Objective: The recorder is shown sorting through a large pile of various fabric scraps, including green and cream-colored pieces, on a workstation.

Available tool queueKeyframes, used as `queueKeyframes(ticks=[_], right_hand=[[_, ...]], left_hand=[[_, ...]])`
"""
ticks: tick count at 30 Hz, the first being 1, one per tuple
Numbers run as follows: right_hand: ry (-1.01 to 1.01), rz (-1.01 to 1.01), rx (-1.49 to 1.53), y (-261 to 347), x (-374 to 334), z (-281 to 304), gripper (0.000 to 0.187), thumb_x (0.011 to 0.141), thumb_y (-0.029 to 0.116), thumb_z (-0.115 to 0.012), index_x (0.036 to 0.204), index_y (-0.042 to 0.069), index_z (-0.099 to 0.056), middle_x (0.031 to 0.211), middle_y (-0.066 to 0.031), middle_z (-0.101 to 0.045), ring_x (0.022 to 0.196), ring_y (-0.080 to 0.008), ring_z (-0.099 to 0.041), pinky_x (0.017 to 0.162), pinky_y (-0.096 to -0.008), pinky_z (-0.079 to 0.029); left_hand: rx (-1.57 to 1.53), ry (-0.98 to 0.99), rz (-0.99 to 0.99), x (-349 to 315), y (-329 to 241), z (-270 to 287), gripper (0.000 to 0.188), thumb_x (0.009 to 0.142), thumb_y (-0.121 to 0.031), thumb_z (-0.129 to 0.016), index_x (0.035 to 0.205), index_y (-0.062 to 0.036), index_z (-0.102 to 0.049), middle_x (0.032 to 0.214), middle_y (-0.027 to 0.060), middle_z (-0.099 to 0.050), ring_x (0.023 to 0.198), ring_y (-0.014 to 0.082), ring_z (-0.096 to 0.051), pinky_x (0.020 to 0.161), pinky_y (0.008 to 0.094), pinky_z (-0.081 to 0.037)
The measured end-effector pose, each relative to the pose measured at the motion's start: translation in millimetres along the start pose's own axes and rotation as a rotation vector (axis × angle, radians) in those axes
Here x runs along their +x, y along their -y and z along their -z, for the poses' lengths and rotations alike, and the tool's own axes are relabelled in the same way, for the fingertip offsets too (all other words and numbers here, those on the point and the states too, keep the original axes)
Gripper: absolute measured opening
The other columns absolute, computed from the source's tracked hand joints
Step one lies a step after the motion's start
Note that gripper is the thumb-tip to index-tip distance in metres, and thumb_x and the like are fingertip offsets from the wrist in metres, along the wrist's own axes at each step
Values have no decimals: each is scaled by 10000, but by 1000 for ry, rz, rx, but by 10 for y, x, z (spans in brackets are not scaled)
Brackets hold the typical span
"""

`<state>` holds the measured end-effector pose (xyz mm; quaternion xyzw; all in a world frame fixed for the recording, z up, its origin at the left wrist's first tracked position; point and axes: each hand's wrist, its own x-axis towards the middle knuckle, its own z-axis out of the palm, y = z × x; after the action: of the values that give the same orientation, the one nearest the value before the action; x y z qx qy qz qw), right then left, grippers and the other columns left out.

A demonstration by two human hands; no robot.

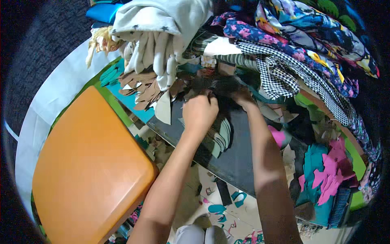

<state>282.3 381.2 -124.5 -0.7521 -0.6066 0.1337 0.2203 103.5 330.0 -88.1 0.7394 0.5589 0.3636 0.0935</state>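
The orange panel (pixel 89 162) looks like smooth, glossy plastic. The counter (pixel 239 160) looks matt, the checked cloth (pixel 278 77) woven.

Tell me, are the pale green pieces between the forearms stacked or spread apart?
Stacked, slightly fanned: the pale green pieces overlap, several curved edges showing side by side.

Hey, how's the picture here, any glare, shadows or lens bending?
Head view: black corners and curved edges from the fisheye; head view: soft sheen on the orange plastic seat; head view: patchy shadow on the right forearm, and the right hand's fingertips are lost in darkness.
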Motion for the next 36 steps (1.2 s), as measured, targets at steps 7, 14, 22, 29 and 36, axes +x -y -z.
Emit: queueKeyframes(ticks=[7, 14, 22, 29, 36], right_hand=[[-429, 77, -66, -577, 171, -46, 495, 756, 385, -542, 1090, 20, -556, 874, -246, -606, 927, -386, -564, 808, -413, -435], [-40, 34, 724, -741, -296, 283, 518, 777, 190, -637, 1214, -4, -438, 1114, -106, -548, 950, -256, -544, 785, -360, -448], [129, -541, 1167, -293, -1751, 856, 356, 817, 189, -519, 1137, 35, -496, 1026, -90, -579, 790, -149, -552, 591, -245, -467], [385, -146, 1073, -631, -2228, 1021, 467, 731, 101, -640, 1156, 14, -468, 1029, -53, -542, 961, -149, -507, 837, -268, -405], [293, -245, 838, -770, -2317, 1197, 474, 720, 98, -647, 1147, -1, -466, 1083, -84, -516, 972, -168, -498, 845, -288, -402]], left_hand=[[-101, -146, -3, -97, -35, -64, 250, 766, -208, -505, 778, 15, -617, 673, 229, -582, 676, 381, -565, 677, 445, -438], [-380, -76, 0, -391, -36, 198, 200, 813, -124, -486, 927, 10, -581, 893, 207, -564, 832, 356, -545, 740, 398, -424], [-333, -8, -317, -935, -385, 346, 217, 708, -43, -538, 923, -29, -560, 903, 141, -556, 810, 321, -525, 709, 375, -407], [-245, 104, -412, -1162, -497, 467, 400, 630, -28, -557, 1029, -55, -535, 1030, 103, -525, 924, 284, -490, 780, 363, -383], [-408, 532, -486, -1225, -494, 344, 596, 622, 33, -511, 1209, -26, -430, 1165, 181, -475, 1090, 339, -457, 954, 384, -341]])
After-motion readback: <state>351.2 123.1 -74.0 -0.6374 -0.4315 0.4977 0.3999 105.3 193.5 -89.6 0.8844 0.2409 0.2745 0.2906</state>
